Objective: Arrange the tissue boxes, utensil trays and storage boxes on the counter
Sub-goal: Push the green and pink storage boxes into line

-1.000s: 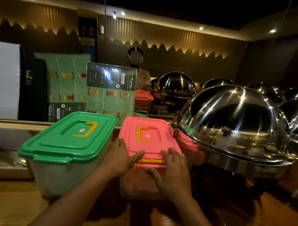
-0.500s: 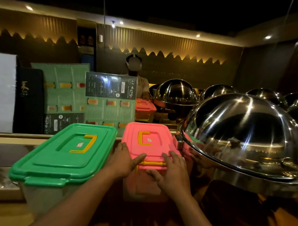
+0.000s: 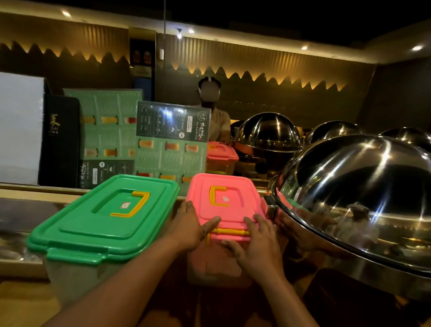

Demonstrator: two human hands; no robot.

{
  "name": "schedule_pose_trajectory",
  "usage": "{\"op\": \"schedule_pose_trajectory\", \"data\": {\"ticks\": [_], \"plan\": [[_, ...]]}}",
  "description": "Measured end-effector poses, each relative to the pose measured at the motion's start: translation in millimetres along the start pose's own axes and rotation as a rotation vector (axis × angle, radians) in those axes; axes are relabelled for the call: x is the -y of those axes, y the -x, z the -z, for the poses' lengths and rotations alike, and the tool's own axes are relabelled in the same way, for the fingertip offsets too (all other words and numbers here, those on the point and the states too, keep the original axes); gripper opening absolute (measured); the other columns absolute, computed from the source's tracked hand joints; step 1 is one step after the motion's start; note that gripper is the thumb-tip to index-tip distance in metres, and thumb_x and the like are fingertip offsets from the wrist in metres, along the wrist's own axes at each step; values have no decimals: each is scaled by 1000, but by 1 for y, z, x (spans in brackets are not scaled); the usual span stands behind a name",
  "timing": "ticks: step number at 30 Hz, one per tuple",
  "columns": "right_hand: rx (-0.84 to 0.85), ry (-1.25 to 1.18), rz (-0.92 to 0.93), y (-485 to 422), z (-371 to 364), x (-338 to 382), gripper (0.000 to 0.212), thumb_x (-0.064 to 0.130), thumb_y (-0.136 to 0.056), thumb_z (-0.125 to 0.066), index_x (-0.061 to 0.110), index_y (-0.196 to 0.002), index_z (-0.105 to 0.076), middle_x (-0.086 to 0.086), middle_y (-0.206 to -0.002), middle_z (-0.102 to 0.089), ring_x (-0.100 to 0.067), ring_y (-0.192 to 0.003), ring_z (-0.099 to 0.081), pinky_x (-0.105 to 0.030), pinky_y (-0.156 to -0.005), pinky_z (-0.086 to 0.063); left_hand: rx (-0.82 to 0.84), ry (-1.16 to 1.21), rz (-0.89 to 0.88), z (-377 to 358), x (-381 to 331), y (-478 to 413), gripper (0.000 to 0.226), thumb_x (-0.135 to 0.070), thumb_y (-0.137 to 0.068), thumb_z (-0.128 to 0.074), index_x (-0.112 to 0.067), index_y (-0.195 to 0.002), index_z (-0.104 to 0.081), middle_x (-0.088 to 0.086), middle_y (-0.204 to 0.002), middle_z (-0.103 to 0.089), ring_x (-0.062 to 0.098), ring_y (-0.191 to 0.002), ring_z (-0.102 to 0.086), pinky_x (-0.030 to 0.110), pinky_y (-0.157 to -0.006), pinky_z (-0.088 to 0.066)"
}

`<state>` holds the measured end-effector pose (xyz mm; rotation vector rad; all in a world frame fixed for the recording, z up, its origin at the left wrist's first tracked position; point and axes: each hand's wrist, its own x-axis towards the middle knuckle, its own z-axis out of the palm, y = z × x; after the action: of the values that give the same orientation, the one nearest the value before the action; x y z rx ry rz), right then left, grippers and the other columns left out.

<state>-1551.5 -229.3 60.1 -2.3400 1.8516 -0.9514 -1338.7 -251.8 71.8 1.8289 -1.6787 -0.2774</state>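
Note:
A pink-lidded storage box (image 3: 226,205) with a yellow handle stands on the wooden counter (image 3: 14,305) in the middle. My left hand (image 3: 189,228) grips its near left corner, thumb on the lid. My right hand (image 3: 258,245) holds its near right side, fingers over the lid edge and the yellow latch. A green-lidded storage box (image 3: 105,218) with a clear body stands just left of it, close alongside. A second pink-lidded box (image 3: 220,157) sits farther back on the other side.
A large steel dome lid (image 3: 364,200) crowds the pink box on the right, with more domes (image 3: 269,132) behind. Green menu boards (image 3: 171,139), a black folder (image 3: 60,140) and a white panel (image 3: 15,127) lean at the back left. A person (image 3: 212,114) stands behind the counter.
Both hands stay on the pink box. The view has tilted up slightly, so the boxes and domes sit lower in the frame; the pink box has barely shifted.

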Motion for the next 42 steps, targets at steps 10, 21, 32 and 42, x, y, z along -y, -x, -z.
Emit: {"op": "schedule_pose_trajectory", "data": {"ticks": [10,21,32,42], "plan": [[20,76,9,-5,1,-2,103,88,-67,-35,21,-145,-40,-10,-154,-31,-33,-140,-22,-47,-115,-21,131,-124,-82,42,-20,31,86,-75,-81,-49,-13,-140,-46,17,-139,-51,36,-125,-50,42,-102,-43],[-85,-360,166,41,-23,160,38,29,-86,-68,14,-121,-63,-6,-120,-63,-22,-112,-57,-30,-96,-41,-79,-162,-252,193,118,91,91,-85,-66,-47,-27,-136,-54,2,-151,-43,20,-137,-43,40,-113,-36],[-95,-210,-17,78,-65,249,109,97,-54,-45,20,-130,-60,1,-143,-43,-14,-133,-38,-25,-111,-29,94,218,-170,202,224,97,139,-90,-36,-71,-21,-151,-35,-13,-158,-13,8,-130,-40,22,-109,-35],[-56,90,-93,49,-62,218,112,99,-60,-25,24,-138,-52,-7,-153,-35,-25,-140,-27,-39,-117,-22,8,235,-161,170,199,70,139,-92,-38,-68,-15,-150,-36,-1,-157,-14,20,-137,-39,34,-114,-36]]}}
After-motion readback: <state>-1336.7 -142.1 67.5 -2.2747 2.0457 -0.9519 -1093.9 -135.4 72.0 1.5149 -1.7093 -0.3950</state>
